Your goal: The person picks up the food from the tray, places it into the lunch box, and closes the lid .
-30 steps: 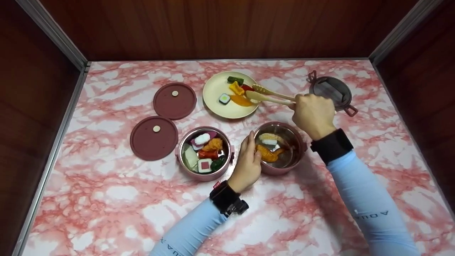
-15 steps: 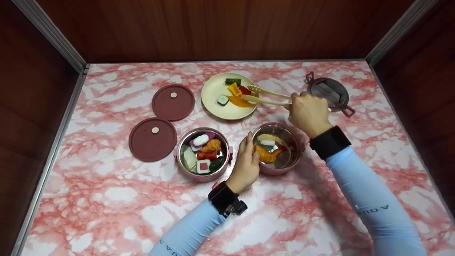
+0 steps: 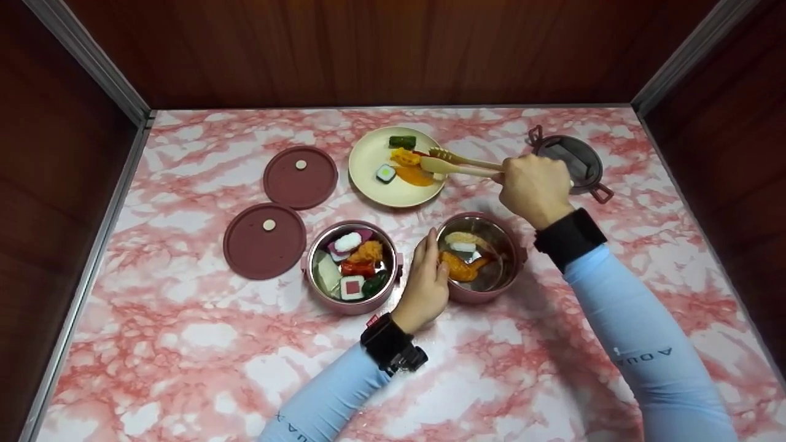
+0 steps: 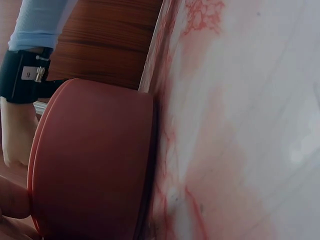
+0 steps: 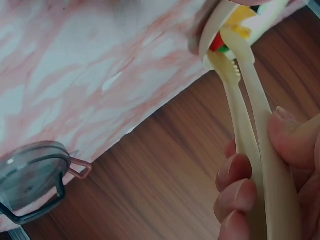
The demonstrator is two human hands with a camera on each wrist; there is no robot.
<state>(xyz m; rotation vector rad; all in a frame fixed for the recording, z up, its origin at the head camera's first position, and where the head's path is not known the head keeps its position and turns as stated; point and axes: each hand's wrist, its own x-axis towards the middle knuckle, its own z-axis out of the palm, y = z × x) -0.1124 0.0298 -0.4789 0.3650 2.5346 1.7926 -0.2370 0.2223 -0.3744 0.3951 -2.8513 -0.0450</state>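
In the head view my left hand lies with extended fingers against the left side of the right-hand pink steel-lined bowl. The bowl's outer wall fills much of the left wrist view. Inside are a toy chicken wing and a pale piece of food. My right hand grips beige tongs. Their tips are close together over the right part of the cream plate, at a red piece they mostly hide. Beside it lie a yellow piece, an orange piece, a green piece and a sushi roll.
A second pink bowl holding several toy foods stands left of my left hand. Two dark red round lids lie farther left. A clear-topped lid with clasps sits behind my right hand. Wooden walls border the table.
The tongs' tips parted a little wider half a second ago and have now drawn together. The yellow piece on the plate has shifted slightly. My left hand stays against the bowl.
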